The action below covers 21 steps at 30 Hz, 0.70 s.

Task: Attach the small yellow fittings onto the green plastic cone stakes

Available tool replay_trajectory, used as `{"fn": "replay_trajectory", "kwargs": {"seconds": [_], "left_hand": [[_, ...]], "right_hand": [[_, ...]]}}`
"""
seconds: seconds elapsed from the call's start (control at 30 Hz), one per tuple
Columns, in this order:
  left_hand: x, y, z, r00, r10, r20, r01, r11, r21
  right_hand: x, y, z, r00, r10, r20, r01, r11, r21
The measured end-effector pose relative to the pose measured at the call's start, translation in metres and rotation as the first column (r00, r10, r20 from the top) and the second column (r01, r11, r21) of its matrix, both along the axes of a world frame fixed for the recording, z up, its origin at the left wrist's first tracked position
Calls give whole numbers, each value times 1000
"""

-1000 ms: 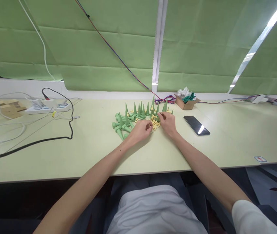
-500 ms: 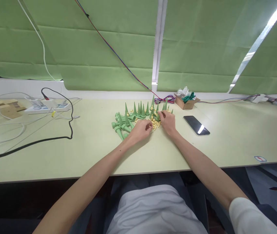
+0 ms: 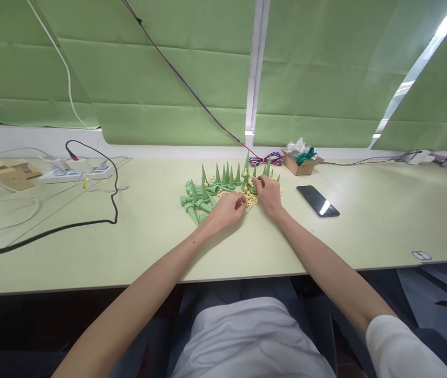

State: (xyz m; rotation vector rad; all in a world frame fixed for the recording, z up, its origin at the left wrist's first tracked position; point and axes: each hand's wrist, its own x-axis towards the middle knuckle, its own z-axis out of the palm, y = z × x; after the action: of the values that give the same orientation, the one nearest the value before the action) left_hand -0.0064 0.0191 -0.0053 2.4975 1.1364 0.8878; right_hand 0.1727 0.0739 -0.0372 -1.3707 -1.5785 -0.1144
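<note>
Green plastic spikes (image 3: pixel 231 181) stand point up in a cluster on the table, and several more green spikes (image 3: pixel 192 212) lie or stand at the left. Small yellow plastic pieces (image 3: pixel 250 200) are heaped between my hands, and some sit on the spikes. My left hand (image 3: pixel 228 208) rests at the near left side of the heap, thumb and fingertips curled together; what they hold, if anything, is hidden. Over the right part of the cluster, my right hand (image 3: pixel 269 195) is closed in a pinch beside a green spike (image 3: pixel 254 185). Its fingertips cover whatever is in them.
A black phone (image 3: pixel 318 201) lies right of my right arm. Behind it stands a small cardboard box (image 3: pixel 301 166) holding clear wrap and green material, beside coiled wires (image 3: pixel 273 159). At the left are a power strip (image 3: pixel 77 172), a black cable (image 3: pixel 66 227) and cardboard pieces (image 3: pixel 14 174).
My right hand has shifted very slightly left, still pinched by the same spike. My left hand stays put. The whole view has tilted a touch.
</note>
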Motion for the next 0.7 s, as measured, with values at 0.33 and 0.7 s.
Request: {"fn": "replay_trajectory", "kwargs": {"seconds": [0.33,0.7], "left_hand": [[0,0,1,1000,-2,-6,2,1000,1],[-2,2,3,1000,22,13,-22,1000,-12]], "right_hand": [[-1,1,-3,999,23,-32,-23,999,-23],[-6,-22,13,993,58,-99,-55,998,34]]}}
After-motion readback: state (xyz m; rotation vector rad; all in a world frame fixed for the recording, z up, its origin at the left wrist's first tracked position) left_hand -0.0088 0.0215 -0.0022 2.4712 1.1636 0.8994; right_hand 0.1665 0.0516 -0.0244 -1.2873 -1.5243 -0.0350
